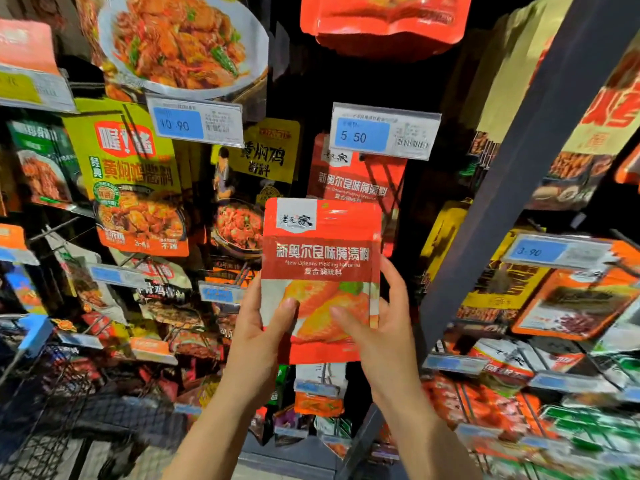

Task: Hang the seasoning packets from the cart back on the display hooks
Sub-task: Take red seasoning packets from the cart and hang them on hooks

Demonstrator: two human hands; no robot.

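Observation:
An orange-red seasoning packet [322, 258] marked "New Orleans Pickling Material" stands upright in front of the display, held by both hands. My left hand [258, 327] grips its lower left edge, thumb on the front. My right hand [377, 323] grips its lower right edge, thumb across the picture and fingers behind. Directly behind and above it hang matching packets [349, 178] on a hook under the 5.50 price tag [382, 131]. The hook itself is hidden behind that tag.
Yellow-green packets [135, 174] hang at left under a 10.90 tag [194, 123]. A dark shelf upright [519, 174] slants at the right, with more packets and a 3.90 tag [557, 252] beyond it. The black wire cart [52, 393] sits at lower left.

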